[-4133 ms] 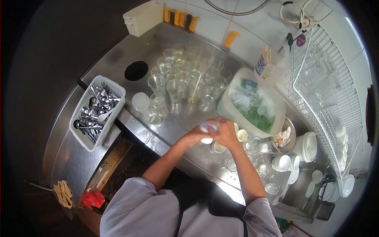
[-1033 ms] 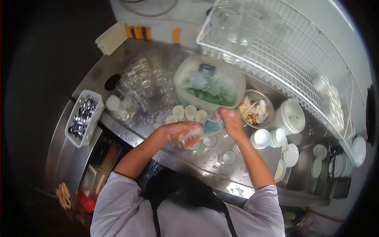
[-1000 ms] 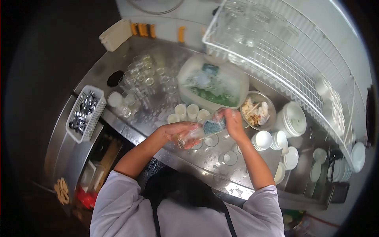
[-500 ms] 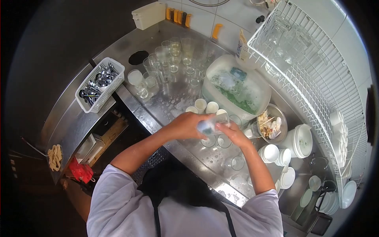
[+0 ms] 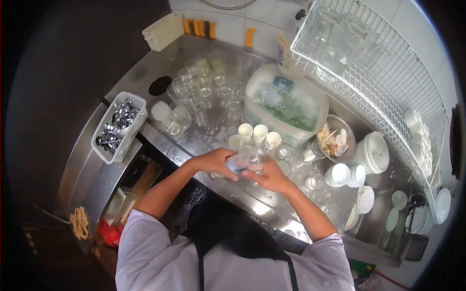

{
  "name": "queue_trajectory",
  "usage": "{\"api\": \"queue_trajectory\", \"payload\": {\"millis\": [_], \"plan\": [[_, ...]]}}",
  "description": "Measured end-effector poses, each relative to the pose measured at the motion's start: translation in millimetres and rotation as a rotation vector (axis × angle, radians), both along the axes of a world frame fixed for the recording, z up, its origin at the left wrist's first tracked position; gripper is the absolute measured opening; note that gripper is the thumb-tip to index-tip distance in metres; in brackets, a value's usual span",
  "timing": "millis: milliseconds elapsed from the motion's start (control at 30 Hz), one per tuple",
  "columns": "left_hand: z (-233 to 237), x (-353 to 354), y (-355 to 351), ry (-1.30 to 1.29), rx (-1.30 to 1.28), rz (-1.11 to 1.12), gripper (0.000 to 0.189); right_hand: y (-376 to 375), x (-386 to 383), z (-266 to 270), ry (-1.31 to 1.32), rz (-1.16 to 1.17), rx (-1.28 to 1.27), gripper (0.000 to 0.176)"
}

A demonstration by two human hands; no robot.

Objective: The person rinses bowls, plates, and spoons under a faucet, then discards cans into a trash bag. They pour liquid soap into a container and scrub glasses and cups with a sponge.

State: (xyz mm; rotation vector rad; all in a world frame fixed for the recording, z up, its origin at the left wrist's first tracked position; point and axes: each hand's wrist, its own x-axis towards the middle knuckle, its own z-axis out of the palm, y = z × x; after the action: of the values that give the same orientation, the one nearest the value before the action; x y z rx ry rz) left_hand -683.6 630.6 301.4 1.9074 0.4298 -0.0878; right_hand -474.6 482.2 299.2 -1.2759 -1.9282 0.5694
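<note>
A clear drinking glass (image 5: 251, 156) is tilted on its side between my hands, above the steel counter's front. My right hand (image 5: 270, 176) is closed around it. From the other side, my left hand (image 5: 216, 163) is closed on a bluish, foamy sponge (image 5: 233, 165) at the glass's mouth; blur hides how far inside it sits. Just beyond my hands stand several small white cups (image 5: 259, 132). More clear glasses (image 5: 290, 144) stand to the right of these cups.
A tub of green soapy water (image 5: 250, 104) stands at the back, near a metal bowl of food scraps (image 5: 350, 140). Several glasses (image 5: 204, 80) stand back left. A cutlery basket (image 5: 141, 119) is at left, stacked white bowls (image 5: 338, 174) at right, and a wire rack (image 5: 359, 94) overhangs.
The camera view has shifted. My hands have moved left and nearer my body relative to the white cups, still with the glass and sponge between them.
</note>
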Motion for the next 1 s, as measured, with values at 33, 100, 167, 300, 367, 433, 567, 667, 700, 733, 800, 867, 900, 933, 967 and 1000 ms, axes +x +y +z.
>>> {"api": "queue_trajectory", "payload": {"millis": [33,100,167,300,367,433,567,667,700,733,800,867,900,933,967,1000], "plan": [[6,0,-1,-0.053,0.174,-0.027,0.052,1,-3,-4,0.132,-0.055,-0.222,0.037],[13,-1,-4,-0.066,0.673,-0.020,0.056,7,-16,-15,0.419,-0.167,-0.660,0.045],[8,-4,1,-0.119,1.042,0.047,0.059,27,-24,-40,0.867,-0.365,-0.669,0.049],[2,-6,41,-0.152,1.038,0.242,0.066,76,-52,-10,1.015,-0.598,-0.404,0.049],[-10,-6,73,-0.221,0.904,0.323,0.062,93,-57,13,0.897,-0.706,-0.329,0.048],[-44,-5,108,-0.256,0.732,0.427,0.060,109,-55,26,0.892,-0.796,-0.243,0.046],[-157,29,172,-0.365,0.193,0.563,0.063,115,-28,21,1.085,-0.924,-0.075,0.043],[-216,64,190,-0.440,-0.001,0.562,0.069,109,-23,3,1.152,-1.025,-0.041,0.043],[-225,74,191,-0.453,-0.017,0.561,0.072,104,-25,-1,1.164,-1.064,-0.041,0.044],[-228,81,191,-0.465,0.009,0.558,0.073,100,-27,-6,1.150,-1.088,-0.039,0.044],[-239,88,189,-0.482,0.064,0.552,0.074,93,-34,-14,1.132,-1.135,-0.037,0.044],[-255,84,190,-0.439,0.353,0.479,0.071,88,-41,-16,1.179,-1.188,-0.027,0.046],[-262,79,192,-0.414,0.499,0.443,0.070,87,-45,-17,1.204,-1.209,-0.025,0.046],[-258,66,194,-0.349,0.430,0.455,0.071,85,-46,-22,1.206,-1.224,-0.019,0.048],[-253,48,195,-0.283,0.361,0.468,0.073,82,-46,-29,1.209,-1.237,-0.013,0.050],[-249,32,194,-0.216,0.293,0.482,0.074,81,-46,-35,1.213,-1.250,-0.009,0.053]]}}
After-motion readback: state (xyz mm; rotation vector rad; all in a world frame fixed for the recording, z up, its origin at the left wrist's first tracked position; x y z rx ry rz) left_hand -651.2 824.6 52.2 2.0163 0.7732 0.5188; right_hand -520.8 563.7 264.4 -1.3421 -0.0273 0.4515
